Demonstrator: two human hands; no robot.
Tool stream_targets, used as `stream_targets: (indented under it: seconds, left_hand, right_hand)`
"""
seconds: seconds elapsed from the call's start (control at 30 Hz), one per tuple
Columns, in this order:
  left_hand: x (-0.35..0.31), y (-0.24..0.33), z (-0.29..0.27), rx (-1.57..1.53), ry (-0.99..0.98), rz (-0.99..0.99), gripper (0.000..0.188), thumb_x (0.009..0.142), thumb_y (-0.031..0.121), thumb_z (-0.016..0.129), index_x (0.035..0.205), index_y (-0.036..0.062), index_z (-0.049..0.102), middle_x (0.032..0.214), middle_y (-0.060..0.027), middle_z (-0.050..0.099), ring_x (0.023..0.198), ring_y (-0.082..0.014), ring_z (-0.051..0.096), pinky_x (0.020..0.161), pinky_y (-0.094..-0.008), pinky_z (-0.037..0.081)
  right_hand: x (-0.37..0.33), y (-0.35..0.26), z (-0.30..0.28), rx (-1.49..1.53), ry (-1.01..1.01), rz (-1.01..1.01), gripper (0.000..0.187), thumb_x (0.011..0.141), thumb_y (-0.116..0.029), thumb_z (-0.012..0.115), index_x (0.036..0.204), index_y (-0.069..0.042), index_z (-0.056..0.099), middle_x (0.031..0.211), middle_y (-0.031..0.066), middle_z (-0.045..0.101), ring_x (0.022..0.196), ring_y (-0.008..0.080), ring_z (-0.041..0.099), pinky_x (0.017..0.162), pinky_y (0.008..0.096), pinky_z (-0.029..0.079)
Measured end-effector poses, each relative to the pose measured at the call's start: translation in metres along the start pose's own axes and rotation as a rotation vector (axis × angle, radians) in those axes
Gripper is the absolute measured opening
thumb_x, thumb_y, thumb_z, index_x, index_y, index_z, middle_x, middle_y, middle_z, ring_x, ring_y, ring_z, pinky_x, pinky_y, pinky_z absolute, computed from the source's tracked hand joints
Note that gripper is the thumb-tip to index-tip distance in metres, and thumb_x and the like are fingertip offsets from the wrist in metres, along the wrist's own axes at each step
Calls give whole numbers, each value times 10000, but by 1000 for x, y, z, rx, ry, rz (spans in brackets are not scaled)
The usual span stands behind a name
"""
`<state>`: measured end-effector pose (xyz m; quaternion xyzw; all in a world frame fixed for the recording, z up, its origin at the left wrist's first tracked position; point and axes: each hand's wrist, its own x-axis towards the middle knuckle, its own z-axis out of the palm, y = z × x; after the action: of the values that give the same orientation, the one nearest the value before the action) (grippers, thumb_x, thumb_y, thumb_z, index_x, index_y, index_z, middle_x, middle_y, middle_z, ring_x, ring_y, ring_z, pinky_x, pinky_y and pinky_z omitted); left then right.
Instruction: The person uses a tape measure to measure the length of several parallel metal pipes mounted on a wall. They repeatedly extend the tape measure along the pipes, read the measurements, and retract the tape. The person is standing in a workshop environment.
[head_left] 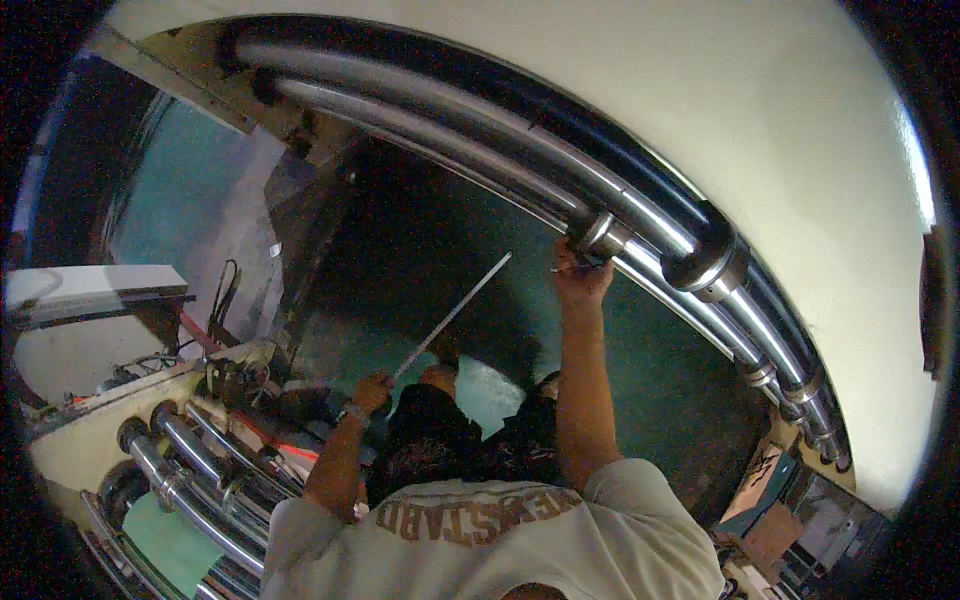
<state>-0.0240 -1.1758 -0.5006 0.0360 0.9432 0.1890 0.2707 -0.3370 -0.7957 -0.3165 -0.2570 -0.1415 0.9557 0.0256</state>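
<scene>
My left hand (pixel 370 394), low and to the left of my legs, is closed around one end of a long, thin, pale rod (pixel 456 311). The rod slants up and away to the right, its far end free over the dark floor. It could be a ruler; the picture is too coarse to tell. Ahead on the right, my right hand (pixel 582 278) reaches up to a metal collar (pixel 603 236) on the nearest steel roller (pixel 500 170). Its fingers curl at the collar's underside, partly hidden, and seem to grip it.
Behind that roller runs a larger dark roller (pixel 400 60), with a cream machine panel (pixel 800 130) beyond. More steel rollers (pixel 200 505) lie at lower left, beside cables and a red strap. Boxes (pixel 760 500) stand at lower right. The floor (pixel 660 400) is green.
</scene>
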Motion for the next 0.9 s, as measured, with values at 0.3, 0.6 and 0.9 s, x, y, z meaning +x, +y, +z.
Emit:
stream_targets:
  seconds: [0.3,0.6,0.9]
  left_hand:
    - [32,30,-13,-136,274,166,137,750,156,534,867,123,598,758,-86,573,703,-254,568,562,-354,457]
    - [23,68,-91,-266,-102,-115,224,818,277,476,855,83,583,766,-138,584,700,-295,561,575,-380,437]
    - [26,83,-129,-352,-180,-100,283,834,270,475,842,8,581,772,-165,588,703,-289,564,608,-375,429]
  right_hand:
    - [38,-14,-41,-24,-26,-99,459,769,-454,424,951,-42,514,679,137,528,436,175,412,326,245,286]
    - [-4,-18,-20,87,-4,-82,351,798,-369,413,942,-73,537,832,107,587,688,247,567,514,317,477]
    - [-16,-40,-18,-66,56,-153,369,784,-373,347,899,-64,512,699,110,541,447,182,444,332,231,322]
